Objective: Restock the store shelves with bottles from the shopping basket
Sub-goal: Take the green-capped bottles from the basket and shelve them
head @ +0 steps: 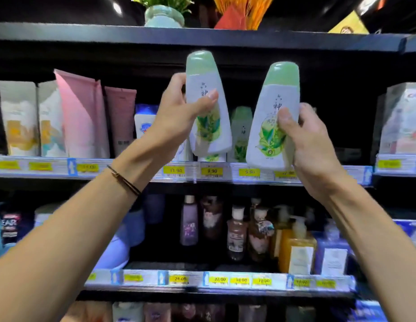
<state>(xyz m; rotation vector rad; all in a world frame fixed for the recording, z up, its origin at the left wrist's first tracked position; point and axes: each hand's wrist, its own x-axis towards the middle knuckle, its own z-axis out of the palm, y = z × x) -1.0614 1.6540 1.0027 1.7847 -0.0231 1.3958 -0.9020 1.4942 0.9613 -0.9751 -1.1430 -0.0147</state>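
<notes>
Both hands are raised in front of the middle shelf point(63, 175), each gripping one white bottle with a green cap. The left hand point(176, 117) curls its fingers behind the left bottle point(208, 89) and presses its thumb across the front, beside the dark lettering. This bottle stands nearly upright, its cap leaning slightly toward eleven o'clock and its base hanging just above the shelf's price rail.

The right hand point(316, 149) grips the right bottle point(272, 126) from its three o'clock side, with the thumb on the front by the leaf picture and the fingers curled round the back. This bottle tilts toward one o'clock, and its base overlaps the price rail in view.

The two bottles are apart. Through the gap between them a third bottle point(241, 133) of the same kind stands on the shelf.

At nine o'clock of the left hand, pink tubes point(81, 117) and pale packets point(18, 117) stand on the same shelf. Yellow price tags point(211, 170) line its edge. A thin dark bracelet point(124, 180) circles the left wrist.

At six o'clock, the lower shelf point(225, 281) carries a purple bottle point(189, 219), brown bottles point(236, 231) and a yellow pump bottle point(295, 247). At twelve o'clock, a pale green pot point(164, 17) with a plant sits on the top shelf point(86, 33). The view is somewhat blurred.
</notes>
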